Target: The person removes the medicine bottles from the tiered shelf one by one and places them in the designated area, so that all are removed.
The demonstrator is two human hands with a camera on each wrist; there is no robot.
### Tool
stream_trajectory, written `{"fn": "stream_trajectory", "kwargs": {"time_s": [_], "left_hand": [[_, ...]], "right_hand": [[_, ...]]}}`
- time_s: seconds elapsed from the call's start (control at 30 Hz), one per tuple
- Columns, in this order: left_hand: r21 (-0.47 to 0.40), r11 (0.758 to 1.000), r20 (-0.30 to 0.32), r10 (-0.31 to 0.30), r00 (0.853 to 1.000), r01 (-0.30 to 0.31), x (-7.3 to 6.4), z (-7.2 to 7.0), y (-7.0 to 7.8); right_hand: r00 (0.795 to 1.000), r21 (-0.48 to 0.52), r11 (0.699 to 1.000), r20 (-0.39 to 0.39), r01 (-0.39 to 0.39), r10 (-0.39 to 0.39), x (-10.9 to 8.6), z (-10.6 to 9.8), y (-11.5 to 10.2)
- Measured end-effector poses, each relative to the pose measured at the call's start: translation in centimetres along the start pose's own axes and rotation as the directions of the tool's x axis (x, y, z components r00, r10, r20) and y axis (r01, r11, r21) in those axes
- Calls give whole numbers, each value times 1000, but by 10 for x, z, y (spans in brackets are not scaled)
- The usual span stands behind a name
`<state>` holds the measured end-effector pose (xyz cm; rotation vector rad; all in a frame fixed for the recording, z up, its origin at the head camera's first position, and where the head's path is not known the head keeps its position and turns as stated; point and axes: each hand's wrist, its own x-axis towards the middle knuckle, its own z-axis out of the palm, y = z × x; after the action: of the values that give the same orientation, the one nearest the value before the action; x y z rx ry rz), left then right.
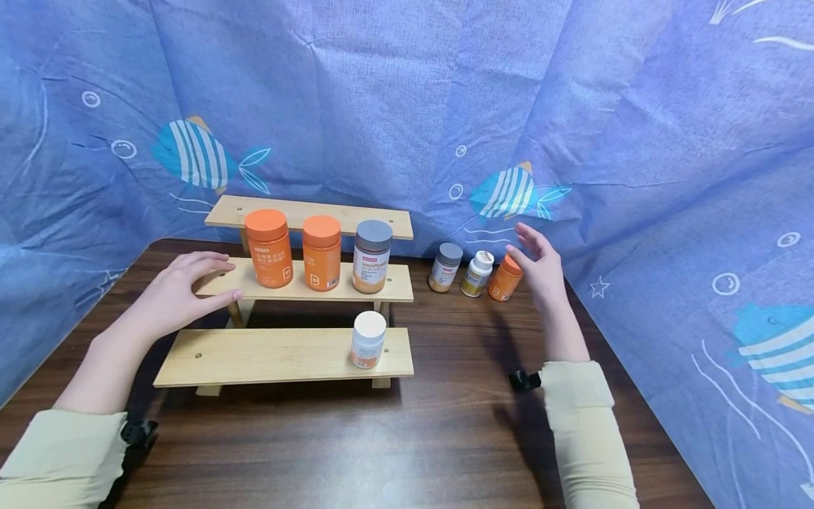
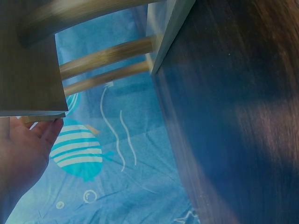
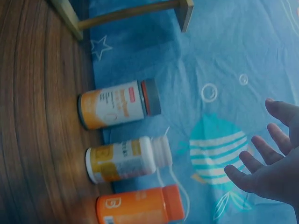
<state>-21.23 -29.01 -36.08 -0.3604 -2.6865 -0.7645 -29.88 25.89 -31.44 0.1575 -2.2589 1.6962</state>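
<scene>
My left hand (image 1: 184, 286) is at the left end of a three-step wooden shelf (image 1: 273, 355), its fingers and straight thumb resting along the middle board. On that board stand a large orange bottle (image 1: 272, 258), a smaller orange bottle (image 1: 321, 258) and a grey-lidded bottle (image 1: 371, 265). A white bottle (image 1: 367, 346) stands on the lowest board. My right hand (image 1: 542, 268) hovers with fingers spread and holds nothing. Near it, a second grey-lidded bottle (image 3: 117, 103), a white-and-yellow bottle (image 3: 126, 159) and an orange-lidded bottle (image 3: 140, 205) stand in a row on the table.
The dark wooden table (image 1: 432, 438) lies under everything. A blue cloth (image 1: 394, 106) with fish prints hangs behind the shelf and along both sides. The top board (image 1: 318, 212) of the shelf is at the back, near the cloth.
</scene>
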Motion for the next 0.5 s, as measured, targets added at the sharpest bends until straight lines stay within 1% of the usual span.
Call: {"fn": "stream_trajectory", "kwargs": {"time_s": [0.3,0.5], "left_hand": [[-4,1000,10,-8,1000,8,0,-1,0],[-5,1000,17,-12,1000,13,0,-1,0]], "right_hand": [[997,87,993,14,80,-81,-10,12,-17],[992,80,990,23,118,-120,-17,21,-29]]}}
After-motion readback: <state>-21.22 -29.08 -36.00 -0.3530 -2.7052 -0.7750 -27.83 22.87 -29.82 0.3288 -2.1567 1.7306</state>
